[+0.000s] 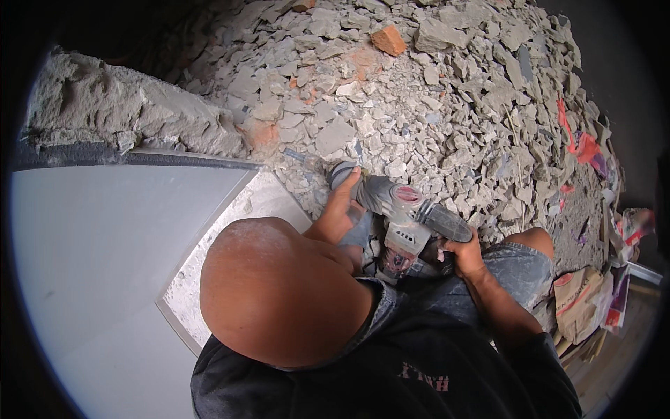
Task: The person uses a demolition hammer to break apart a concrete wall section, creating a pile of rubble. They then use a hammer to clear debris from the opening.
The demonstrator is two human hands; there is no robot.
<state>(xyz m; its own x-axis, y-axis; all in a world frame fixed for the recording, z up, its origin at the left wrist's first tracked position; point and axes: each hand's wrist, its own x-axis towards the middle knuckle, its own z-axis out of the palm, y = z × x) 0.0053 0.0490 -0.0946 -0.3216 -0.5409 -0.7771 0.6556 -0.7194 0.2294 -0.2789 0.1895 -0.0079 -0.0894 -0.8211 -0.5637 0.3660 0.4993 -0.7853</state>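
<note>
Hidden: our shaved head covered the left forearm and part of the drill; the bit's tip was hard to make out among the rubble.
Drill: grey body, red trim, dusty, lying tilted over the rubble by the wall's broken edge.
Left hand: our grip was clenched around the drill's front barrel.
Right hand: our grip grasped the drill's rear handle.
Beside us: paper bags at right, cut off.
</note>
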